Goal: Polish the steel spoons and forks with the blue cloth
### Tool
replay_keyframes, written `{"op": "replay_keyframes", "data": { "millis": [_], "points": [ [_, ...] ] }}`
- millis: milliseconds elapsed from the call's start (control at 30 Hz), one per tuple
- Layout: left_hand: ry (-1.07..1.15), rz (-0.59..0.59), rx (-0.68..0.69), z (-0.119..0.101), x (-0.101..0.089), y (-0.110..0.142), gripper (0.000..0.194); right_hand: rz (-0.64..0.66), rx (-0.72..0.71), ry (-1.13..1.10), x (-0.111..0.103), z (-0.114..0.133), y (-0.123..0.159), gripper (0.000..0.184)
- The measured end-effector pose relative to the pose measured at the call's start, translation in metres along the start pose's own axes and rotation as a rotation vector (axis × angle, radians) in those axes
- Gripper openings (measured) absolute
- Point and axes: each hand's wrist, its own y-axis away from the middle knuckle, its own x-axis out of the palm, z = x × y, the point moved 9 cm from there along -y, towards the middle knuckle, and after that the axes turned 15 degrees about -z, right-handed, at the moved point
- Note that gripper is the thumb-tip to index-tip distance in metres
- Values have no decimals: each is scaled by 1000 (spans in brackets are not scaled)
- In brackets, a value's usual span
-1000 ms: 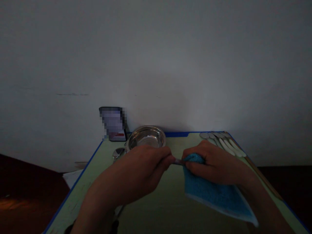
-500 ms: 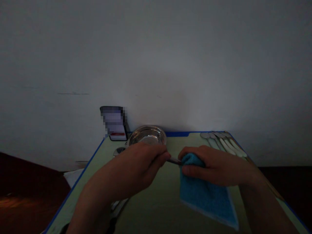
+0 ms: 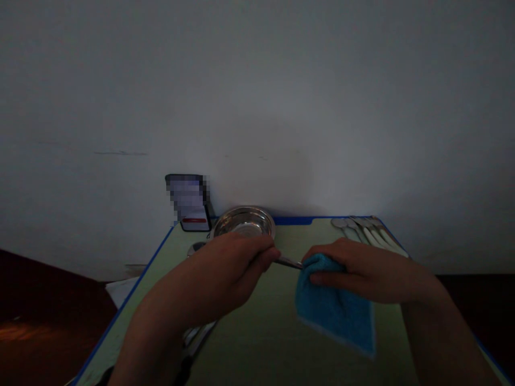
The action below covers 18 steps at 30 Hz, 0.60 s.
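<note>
over the middle of the pale green table (image 3: 273,332), two bare hands meet around one thin metal utensil (image 3: 288,262). the left hand (image 3: 245,268) is closed, thumb and fingers pinched together on one end of it, so only a short stretch of metal shows between the two fists. the right hand (image 3: 350,271) is closed as well, folded around a blue cloth (image 3: 338,321) that wraps the utensil's other end; i can't tell from here whether that end is a bowl, tines or a handle. the cloth bunches up under the thumb, and its loose part hangs down below the fingers, showing a paler hem.

just beyond the left hand sits a shiny steel bowl (image 3: 223,226), its near side hidden by the knuckles. left of it the rounded metal head of another utensil (image 3: 196,247) peeks out from behind the wrist. more cutlery (image 3: 200,339) lies beneath the left forearm, mostly covered, with something dark beside it. at the far right corner lies a row of cutlery (image 3: 372,234), heads toward the wall (image 3: 257,107), some with white handles. at the far left corner a phone (image 3: 193,206) leans upright, its screen partly blurred.
</note>
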Motion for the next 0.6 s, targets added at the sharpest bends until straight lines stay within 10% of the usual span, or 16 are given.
{"op": "replay_keyframes", "data": {
  "millis": [600],
  "points": [
    [-26,26,-12,0,3,3,31,-15,-46,-22,3,10,-7,34]
  ]
}}
